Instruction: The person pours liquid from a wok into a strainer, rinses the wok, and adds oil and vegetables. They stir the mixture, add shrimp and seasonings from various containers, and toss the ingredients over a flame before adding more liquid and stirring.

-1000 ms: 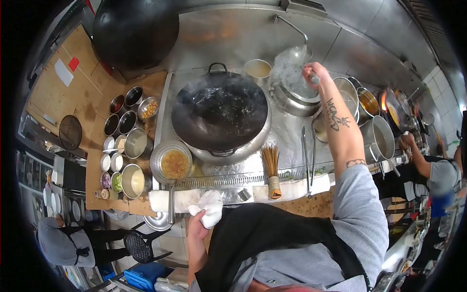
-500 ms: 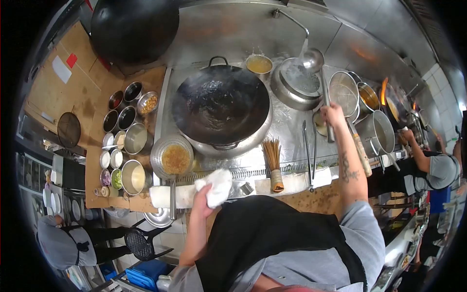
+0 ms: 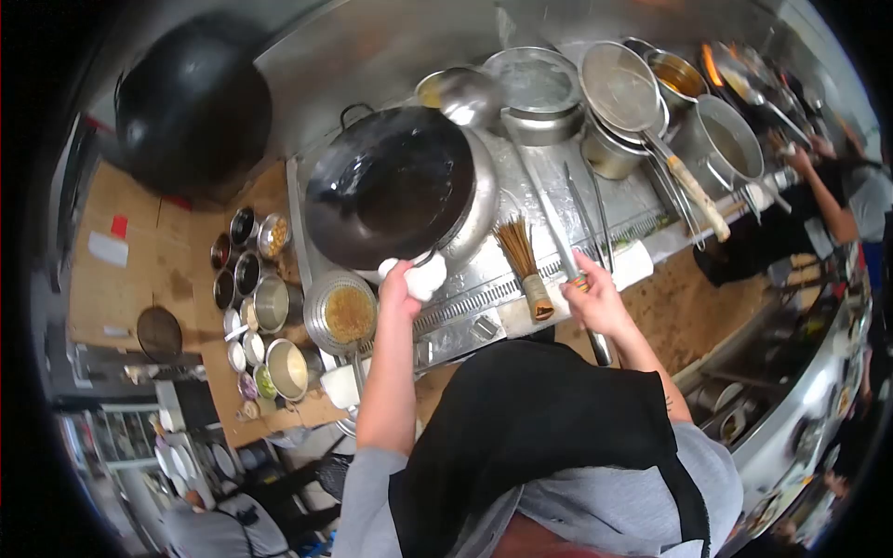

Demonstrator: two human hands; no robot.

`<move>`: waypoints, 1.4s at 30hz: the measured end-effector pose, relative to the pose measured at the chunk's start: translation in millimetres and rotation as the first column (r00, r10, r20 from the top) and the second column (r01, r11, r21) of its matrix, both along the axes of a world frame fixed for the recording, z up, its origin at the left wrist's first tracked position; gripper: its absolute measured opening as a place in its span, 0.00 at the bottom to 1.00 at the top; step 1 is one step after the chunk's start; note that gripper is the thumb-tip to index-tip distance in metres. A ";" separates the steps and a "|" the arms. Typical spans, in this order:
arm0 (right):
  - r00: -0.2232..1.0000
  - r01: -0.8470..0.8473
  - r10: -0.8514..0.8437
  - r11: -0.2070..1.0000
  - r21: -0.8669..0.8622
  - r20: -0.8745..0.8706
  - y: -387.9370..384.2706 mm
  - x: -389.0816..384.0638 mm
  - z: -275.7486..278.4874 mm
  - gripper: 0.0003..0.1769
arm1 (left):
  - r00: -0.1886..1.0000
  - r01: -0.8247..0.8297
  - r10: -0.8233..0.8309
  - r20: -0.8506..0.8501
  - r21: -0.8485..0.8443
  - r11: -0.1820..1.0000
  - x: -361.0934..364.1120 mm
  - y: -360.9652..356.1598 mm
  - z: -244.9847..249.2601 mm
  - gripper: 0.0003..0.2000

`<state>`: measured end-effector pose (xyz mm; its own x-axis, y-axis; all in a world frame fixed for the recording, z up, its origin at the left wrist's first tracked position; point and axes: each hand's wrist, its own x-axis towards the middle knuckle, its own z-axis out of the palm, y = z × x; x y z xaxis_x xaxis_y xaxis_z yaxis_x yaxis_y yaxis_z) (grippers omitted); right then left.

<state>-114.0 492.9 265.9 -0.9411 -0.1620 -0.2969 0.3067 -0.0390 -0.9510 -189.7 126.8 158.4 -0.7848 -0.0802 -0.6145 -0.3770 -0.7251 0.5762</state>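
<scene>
On the steel stove (image 3: 628, 200), left fingers (image 3: 398, 275) clamp cloth (image 3: 426, 275) to wok (image 3: 391, 181); right fingers (image 3: 586, 284) grip ladle (image 3: 465, 95).

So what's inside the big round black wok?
The big round black wok shows only a dark, wet-looking sheen; no food is visible. The steel ladle bowl covers part of its far rim.

I read this as commercial restaurant kitchen, wok line. Big black wok (image 3: 391, 186) set in steel range, my landmark. Steel backsplash (image 3: 372, 46) behind wok. Second wok (image 3: 191, 102) up-left of it. Steel seasoning bowls (image 3: 246, 279) clustered left of wok. Stockpots (image 3: 730, 139), strainer (image 3: 619, 84) right of wok. Open flame (image 3: 712, 65) farther right, near another person's arm (image 3: 828, 195).
</scene>
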 end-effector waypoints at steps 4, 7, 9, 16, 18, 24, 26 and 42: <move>0.950 -0.153 0.176 0.983 0.106 -0.259 2.9 17.2 -19.1 0.33 | 0.999 0.001 -0.006 -0.049 -0.113 0.994 40.9 1.2 63.0 0.15; 0.905 -0.243 0.316 0.933 0.266 -0.284 2.6 17.9 -7.2 0.33 | 1.000 -0.021 0.022 0.004 -0.246 0.969 79.2 -15.9 77.6 0.17; 0.886 -0.320 0.408 0.882 0.346 -0.220 -0.7 13.9 8.8 0.33 | 0.999 -0.001 0.011 0.032 -0.298 0.955 101.9 -19.6 94.4 0.18; 0.744 -0.384 0.571 0.790 0.479 -0.346 -18.7 -4.5 3.1 0.34 | 0.984 -0.086 0.148 0.094 -0.474 0.876 133.2 -20.0 112.7 0.17; 0.745 -0.429 0.602 0.762 0.484 -0.288 -17.2 -8.9 16.8 0.35 | 0.983 -0.096 0.163 0.088 -0.512 0.853 137.9 -15.0 118.0 0.17; 0.730 -0.466 0.652 0.695 0.548 -0.206 -13.7 -19.8 17.8 0.35 | 0.989 -0.078 0.147 0.034 -0.721 0.689 142.0 9.6 142.9 0.19; 0.736 -0.469 0.652 0.687 0.555 -0.184 -10.3 -20.5 11.0 0.36 | 0.990 -0.039 0.132 0.042 -0.830 0.556 141.1 5.0 142.3 0.17; 0.805 -0.375 0.525 0.812 0.448 -0.278 23.2 -19.6 -18.4 0.38 | 0.982 0.087 -0.163 0.095 -0.995 -0.057 94.4 52.3 220.7 0.15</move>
